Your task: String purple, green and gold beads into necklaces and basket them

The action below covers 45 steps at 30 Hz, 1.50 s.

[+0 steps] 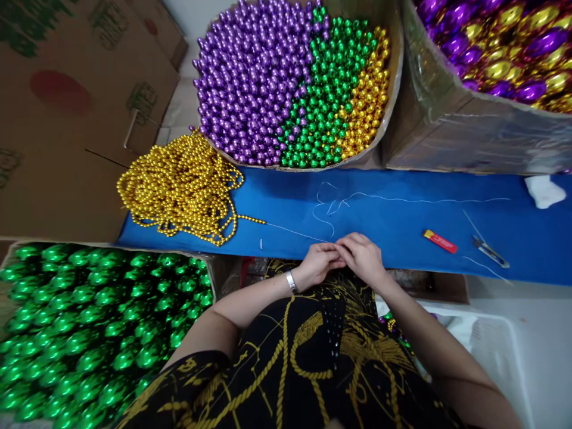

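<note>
Pinching thread [295, 231], left hand [320, 262] and right hand [363, 257] meet at the tabletop edge [415, 265], clear of the lighter [441, 241].

On the table [393, 229], bead strings [179, 185] lie left, a lighter [440, 241] and knife [490, 251] right, thread [295, 231] between them; behind stand 2 boxes [447, 134] holding beads [254, 83].

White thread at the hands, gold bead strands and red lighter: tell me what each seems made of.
White thread: a fine, pale fibre, perhaps nylon or cotton; too thin to settle. Gold bead strands: probably plastic with a mirror-like metallic coating, judging by the sharp highlights. Red lighter: most likely smooth plastic, from its bright, solid-looking body.
</note>
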{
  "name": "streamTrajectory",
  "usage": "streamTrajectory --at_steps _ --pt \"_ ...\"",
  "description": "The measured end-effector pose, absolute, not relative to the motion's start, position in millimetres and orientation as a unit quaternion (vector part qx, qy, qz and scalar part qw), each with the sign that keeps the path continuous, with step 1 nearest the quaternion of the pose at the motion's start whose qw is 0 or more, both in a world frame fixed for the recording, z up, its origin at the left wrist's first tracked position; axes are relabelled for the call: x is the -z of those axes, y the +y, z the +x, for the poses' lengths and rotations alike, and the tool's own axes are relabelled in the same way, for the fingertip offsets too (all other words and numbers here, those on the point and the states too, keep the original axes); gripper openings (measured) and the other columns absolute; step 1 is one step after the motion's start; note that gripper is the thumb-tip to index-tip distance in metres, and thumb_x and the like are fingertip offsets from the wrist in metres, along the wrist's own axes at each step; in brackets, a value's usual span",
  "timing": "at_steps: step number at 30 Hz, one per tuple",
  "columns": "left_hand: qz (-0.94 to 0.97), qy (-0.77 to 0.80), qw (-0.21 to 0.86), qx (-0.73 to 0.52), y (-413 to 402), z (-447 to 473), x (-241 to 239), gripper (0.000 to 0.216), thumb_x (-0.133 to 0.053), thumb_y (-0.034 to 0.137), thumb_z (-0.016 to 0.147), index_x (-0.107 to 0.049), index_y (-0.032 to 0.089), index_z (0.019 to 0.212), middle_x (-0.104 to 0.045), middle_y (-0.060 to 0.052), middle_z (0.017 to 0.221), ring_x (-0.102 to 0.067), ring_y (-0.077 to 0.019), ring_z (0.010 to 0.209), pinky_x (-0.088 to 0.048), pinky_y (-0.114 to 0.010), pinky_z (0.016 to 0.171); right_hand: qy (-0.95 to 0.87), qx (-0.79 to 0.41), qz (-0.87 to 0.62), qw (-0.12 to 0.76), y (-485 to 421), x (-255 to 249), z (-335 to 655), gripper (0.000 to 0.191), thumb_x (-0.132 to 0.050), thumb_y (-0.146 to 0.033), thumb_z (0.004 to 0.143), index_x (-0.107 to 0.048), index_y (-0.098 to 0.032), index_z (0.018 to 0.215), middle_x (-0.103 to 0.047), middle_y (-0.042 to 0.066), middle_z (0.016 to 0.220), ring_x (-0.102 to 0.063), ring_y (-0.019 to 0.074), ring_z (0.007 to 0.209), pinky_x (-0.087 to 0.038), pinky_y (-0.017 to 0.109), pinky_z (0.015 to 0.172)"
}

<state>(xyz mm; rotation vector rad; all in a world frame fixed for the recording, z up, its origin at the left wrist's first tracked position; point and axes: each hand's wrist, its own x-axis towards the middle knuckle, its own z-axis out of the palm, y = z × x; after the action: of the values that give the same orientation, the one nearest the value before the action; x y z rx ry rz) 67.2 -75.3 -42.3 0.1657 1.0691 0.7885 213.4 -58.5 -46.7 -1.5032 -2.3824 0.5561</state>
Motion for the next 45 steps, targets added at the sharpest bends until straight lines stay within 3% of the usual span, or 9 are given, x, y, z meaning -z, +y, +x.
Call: streamTrajectory --at_steps 5,9,15,20,25,31,34,39,45 --pt "0.097 0.440 0.819 -0.356 -72.8 56.2 39.8 0.015 -0.070 0.000 0.065 -0.068 0.010 0.075 -0.069 -0.002 0.075 -0.066 -0.0111 0.069 -0.055 -0.029 0.077 -0.876 -0.061 -0.456 0.146 -58.5 47.5 213.0 0.021 -0.049 -0.026 0.098 -0.067 -0.021 0.088 -0.069 0.005 0.089 -0.059 0.0183 0.083 -0.042 0.029 0.070" --pt "0.309 0.417 0.814 -0.262 -75.5 39.0 26.5 0.018 -0.069 0.021 0.079 -0.072 0.012 0.094 -0.073 -0.009 0.087 -0.068 -0.0155 0.078 -0.055 -0.035 0.081 -0.859 -0.077 -0.462 0.207 -50.9 43.4 215.4 0.018 -0.047 -0.026 0.099 -0.061 -0.020 0.089 -0.067 0.006 0.089 -0.059 0.0179 0.085 -0.044 0.028 0.071" --pt "0.736 0.419 0.407 -0.343 -40.3 17.4 -14.6 0.030 -0.064 0.033 0.086 -0.068 0.018 0.112 -0.068 -0.013 0.121 -0.061 -0.0246 0.114 -0.045 -0.047 0.103 -0.855 -0.135 -0.446 0.226 -39.5 4.9 222.0 0.015 -0.043 -0.024 0.098 -0.055 -0.020 0.090 -0.066 0.009 0.091 -0.061 0.0205 0.086 -0.047 0.031 0.073" --pt "0.684 0.388 0.523 -0.329 -6.0 14.6 -16.8 0.025 -0.056 0.039 0.093 -0.065 0.016 0.091 -0.067 -0.003 0.076 -0.061 -0.0112 0.066 -0.049 -0.024 0.064 -0.683 -0.430 -0.489 0.331 -34.7 -23.7 231.8 0.019 -0.045 -0.039 0.099 -0.051 -0.023 0.091 -0.067 0.003 0.082 -0.059 0.0142 0.064 -0.044 0.027 0.057" --pt "0.646 0.437 0.483 -0.398 -9.2 18.3 -3.5 0.022 -0.062 0.037 0.089 -0.066 0.015 0.084 -0.066 -0.002 0.073 -0.056 -0.0089 0.063 -0.042 -0.021 0.059 -0.537 -0.527 -0.454 0.478 -39.5 -19.5 226.2 0.023 -0.049 -0.045 0.098 -0.048 -0.024 0.087 -0.066 0.001 0.079 -0.056 0.0118 0.063 -0.042 0.024 0.054" --pt "0.638 0.512 0.403 -0.409 -10.4 20.4 4.8 0.022 -0.059 0.035 0.090 -0.066 0.016 0.083 -0.065 -0.001 0.071 -0.053 -0.0087 0.061 -0.038 -0.021 0.058 -0.578 -0.488 -0.496 0.426 -40.8 -13.2 225.3 0.022 -0.048 -0.043 0.099 -0.053 -0.022 0.093 -0.065 0.001 0.084 -0.058 0.0104 0.064 -0.048 0.024 0.057" --pt "0.624 0.504 0.445 -0.397 -11.5 22.7 6.0 0.023 -0.060 0.037 0.089 -0.067 0.016 0.083 -0.065 -0.001 0.072 -0.052 -0.0089 0.060 -0.038 -0.021 0.058 -0.598 -0.484 -0.466 0.437 -39.4 -11.1 224.2 0.021 -0.039 -0.040 0.102 -0.048 -0.023 0.094 -0.069 0.005 0.096 -0.062 0.0120 0.068 -0.050 0.025 0.058" --pt "0.611 0.471 0.501 -0.392 -15.2 28.1 0.4 0.022 -0.061 0.036 0.088 -0.071 0.016 0.086 -0.070 -0.003 0.080 -0.054 -0.0101 0.066 -0.040 -0.023 0.063 -0.817 -0.200 -0.452 0.298 -35.1 -0.8 218.3 0.016 -0.042 -0.029 0.099 -0.055 -0.021 0.093 -0.066 0.014 0.122 -0.067 0.0213 0.102 -0.055 0.035 0.081" --pt "0.481 0.413 0.684 -0.361 -10.6 26.8 -3.3 0.034 -0.077 0.047 0.073 -0.071 0.014 0.081 -0.067 -0.003 0.074 -0.052 -0.0087 0.063 -0.041 -0.023 0.063 -0.884 -0.087 -0.423 0.180 -30.3 6.9 218.8 0.020 -0.041 -0.027 0.098 -0.057 -0.020 0.109 -0.065 0.012 0.116 -0.066 0.0198 0.092 -0.054 0.034 0.075"
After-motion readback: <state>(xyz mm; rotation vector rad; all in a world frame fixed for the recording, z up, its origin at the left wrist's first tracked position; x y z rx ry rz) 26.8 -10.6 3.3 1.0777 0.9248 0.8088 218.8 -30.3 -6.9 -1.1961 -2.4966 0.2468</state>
